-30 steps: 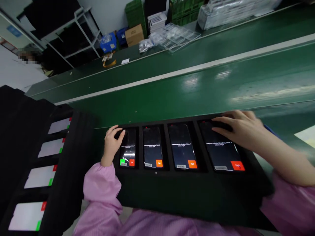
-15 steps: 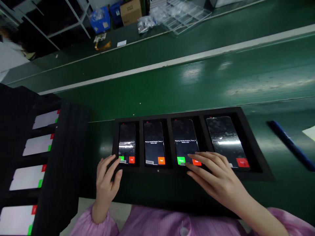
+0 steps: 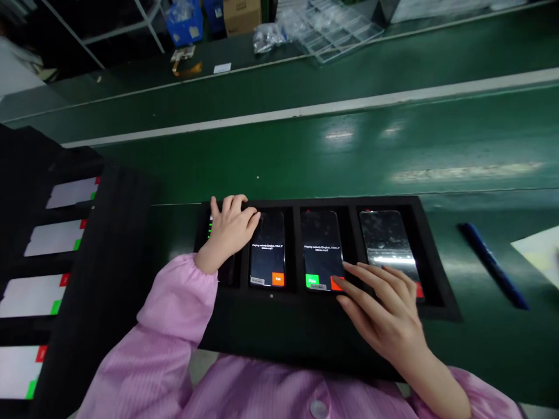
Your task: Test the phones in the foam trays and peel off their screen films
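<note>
A black foam tray holds several phones lying face up. My left hand is over the leftmost phone, its fingers apart at the phone's top end, covering most of it. The second phone shows white text and an orange Fail button. On the third phone are a green button and a red one. My right hand has its fingers spread, a fingertip at that red button, and partly covers the rightmost phone. Neither hand grips anything.
At the left, a black foam holder carries several white-screened phones. A dark blue pen-like object and a paper lie at the right. Farther back are a clear divided tray, a blue bin and a cardboard box.
My left hand has moved up from the leftmost phone's lower edge to its top end. That phone's screen now shows green marks. My right hand has shifted slightly down relative to the tray.
</note>
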Demonstrator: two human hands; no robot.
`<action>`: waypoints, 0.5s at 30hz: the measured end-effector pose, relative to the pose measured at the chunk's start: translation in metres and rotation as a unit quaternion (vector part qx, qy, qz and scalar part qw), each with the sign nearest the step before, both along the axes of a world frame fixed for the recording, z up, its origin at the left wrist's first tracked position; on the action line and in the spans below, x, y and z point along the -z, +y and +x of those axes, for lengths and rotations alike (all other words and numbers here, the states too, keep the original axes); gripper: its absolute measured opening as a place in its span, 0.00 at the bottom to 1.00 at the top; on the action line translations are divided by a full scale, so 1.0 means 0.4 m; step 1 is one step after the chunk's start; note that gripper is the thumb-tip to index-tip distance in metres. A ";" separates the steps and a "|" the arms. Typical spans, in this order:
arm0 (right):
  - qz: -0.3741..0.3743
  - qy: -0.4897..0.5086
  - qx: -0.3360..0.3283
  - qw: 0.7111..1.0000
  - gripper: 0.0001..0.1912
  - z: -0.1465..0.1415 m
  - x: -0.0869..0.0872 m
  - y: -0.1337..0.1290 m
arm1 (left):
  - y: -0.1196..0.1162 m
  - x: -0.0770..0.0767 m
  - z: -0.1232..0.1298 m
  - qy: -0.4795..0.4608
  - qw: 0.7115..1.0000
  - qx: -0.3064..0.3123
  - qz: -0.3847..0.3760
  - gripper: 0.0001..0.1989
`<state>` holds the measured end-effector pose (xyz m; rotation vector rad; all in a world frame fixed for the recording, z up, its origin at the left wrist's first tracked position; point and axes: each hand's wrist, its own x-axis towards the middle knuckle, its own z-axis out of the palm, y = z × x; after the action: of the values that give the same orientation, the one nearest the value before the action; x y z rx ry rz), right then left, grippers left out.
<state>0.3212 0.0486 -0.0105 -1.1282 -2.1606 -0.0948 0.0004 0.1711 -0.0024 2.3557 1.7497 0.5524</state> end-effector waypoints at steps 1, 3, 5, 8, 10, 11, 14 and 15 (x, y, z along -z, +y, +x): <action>-0.003 0.002 0.023 1.000 0.14 0.021 -0.002 0.002 | 0.019 0.002 0.011 -0.008 1.000 -0.004 -0.005 0.16; -0.018 0.026 0.085 0.996 0.15 0.072 -0.004 0.009 | 0.039 0.004 0.023 -0.029 0.999 -0.014 -0.016 0.18; -0.031 0.071 0.149 0.986 0.12 0.126 -0.001 0.020 | 0.042 -0.001 0.025 -0.056 0.998 -0.031 -0.027 0.19; -0.040 0.117 0.201 0.972 0.08 0.193 0.004 0.047 | 0.025 -0.034 0.019 -0.115 0.991 -0.040 -0.057 0.20; -0.051 0.125 0.213 0.968 0.08 0.223 0.005 0.068 | -0.002 -0.074 0.013 -0.157 0.983 -0.015 -0.097 0.21; -0.057 0.129 0.216 0.966 0.08 0.235 0.004 0.078 | -0.020 -0.099 0.009 -0.190 0.974 -0.004 -0.122 0.21; -0.079 0.139 0.209 0.965 0.09 0.265 0.002 0.109 | -0.080 -0.181 -0.022 -0.352 0.926 -0.035 -0.129 0.22; -0.090 0.138 0.200 0.966 0.09 0.274 0.001 0.119 | -0.097 -0.207 -0.039 -0.412 0.903 -0.070 -0.096 0.22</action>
<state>0.4307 0.0963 -0.0110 -1.5724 -1.6997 0.0791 -0.0153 0.1323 0.0805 1.5023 1.4557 1.1275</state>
